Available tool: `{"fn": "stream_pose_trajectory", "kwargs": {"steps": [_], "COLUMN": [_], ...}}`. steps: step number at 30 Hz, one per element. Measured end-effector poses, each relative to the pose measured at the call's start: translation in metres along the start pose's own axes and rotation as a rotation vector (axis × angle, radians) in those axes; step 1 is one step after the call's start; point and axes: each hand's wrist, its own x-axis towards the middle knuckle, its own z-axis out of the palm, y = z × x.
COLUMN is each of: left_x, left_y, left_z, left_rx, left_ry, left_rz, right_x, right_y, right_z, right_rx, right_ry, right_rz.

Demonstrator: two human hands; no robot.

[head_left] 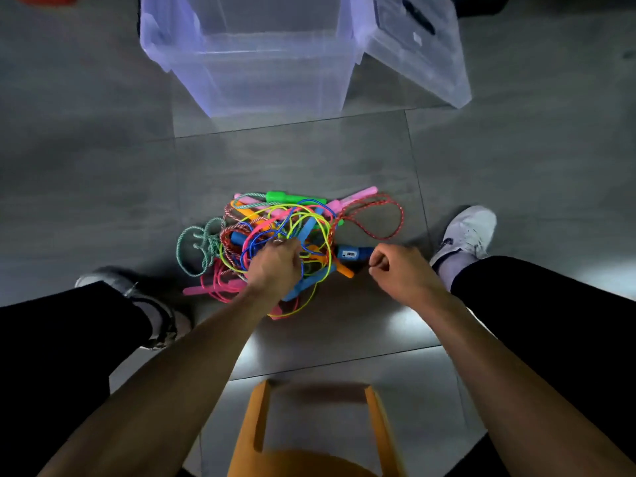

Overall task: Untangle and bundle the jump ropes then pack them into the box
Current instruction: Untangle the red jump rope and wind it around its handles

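Observation:
A tangled pile of jump ropes (pixel 285 222) lies on the grey tiled floor between my feet, with yellow, blue, pink, red-white and teal cords and green, pink, orange and blue handles. My left hand (pixel 275 263) is over the middle of the pile, its fingers closed on the cords there. My right hand (pixel 399 266) is a closed fist at the pile's right edge, beside a blue handle (pixel 352 253); whether it grips anything is hidden. The clear plastic box (pixel 261 53) stands open farther ahead.
The box's clear lid (pixel 416 46) leans against its right side. My shoes (pixel 464 235) flank the pile, the left one (pixel 137 294) partly under my dark trouser leg. An orange stool (pixel 309 432) is right below me.

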Motion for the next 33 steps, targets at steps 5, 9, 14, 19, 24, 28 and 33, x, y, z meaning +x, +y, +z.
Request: {"fn": "stream_pose_trajectory", "kwargs": {"steps": [5,9,14,19,24,28,33], "left_x": [0.040,0.045,0.029,0.011,-0.018,-0.027,-0.028], "left_y": [0.009,0.012,0.006,-0.002,0.001,-0.002,-0.005], "left_z": [0.031,0.037,0.007,-0.028,-0.039,-0.043,-0.034], "left_rx": [0.475,0.430,-0.092,-0.099,-0.234,-0.219,-0.091], "left_ry": [-0.259,-0.221,0.007,0.016,0.031,0.091,-0.004], "left_rz": [0.273,0.290,0.147,-0.002,-0.014,-0.128,-0.080], "right_x": [0.021,0.015,0.009,0.008,0.014,0.021,0.042], "right_y": [0.022,0.047,0.052,0.038,0.028,0.017,0.023], "right_z": [0.008,0.009,0.013,0.022,0.030,0.032,0.043], "right_rx": [0.044,0.037,0.066,0.109,0.124,0.125,0.091], "right_ry": [-0.019,-0.037,-0.025,-0.031,-0.033,-0.040,-0.083], "right_rz": [0.052,0.130,0.172,0.129,0.110,0.128,0.158]}}
